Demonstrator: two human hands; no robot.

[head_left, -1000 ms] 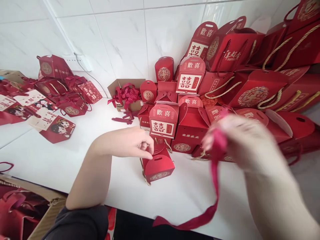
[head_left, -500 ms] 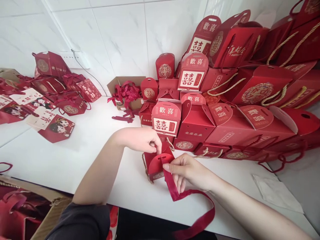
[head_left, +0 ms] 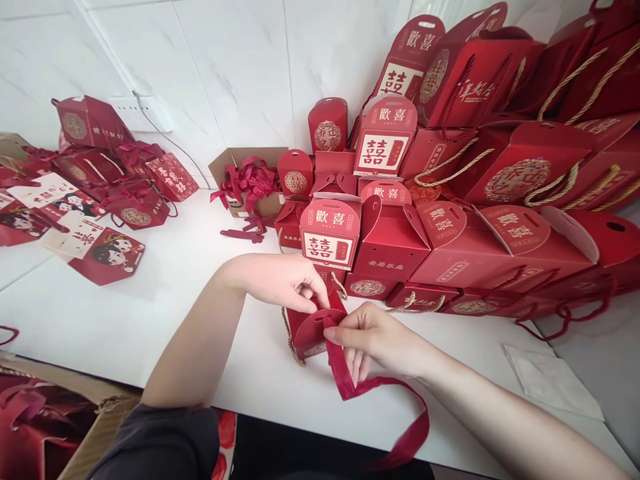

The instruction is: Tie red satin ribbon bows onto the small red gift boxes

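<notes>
A small red gift box (head_left: 310,330) with a slotted handle flap and a gold rope stands on the white table (head_left: 125,313) in front of me. My left hand (head_left: 287,280) pinches the top flap of this box from the left. My right hand (head_left: 373,337) holds one end of a dark red ribbon (head_left: 380,400) at the slot in the flap. The ribbon hangs from my fingers, loops to the right and trails over the table's front edge.
Many red gift boxes and bags (head_left: 480,173) with gold rope handles are piled at the right against the tiled wall. An open cardboard box of red ribbons (head_left: 247,180) sits at the back. More red bags and printed cards (head_left: 95,200) lie at the left. A carton (head_left: 55,427) stands below the front edge.
My right hand came down from the upper right with the ribbon and brought its end to the box's handle slot. My left hand stayed on the flap.
</notes>
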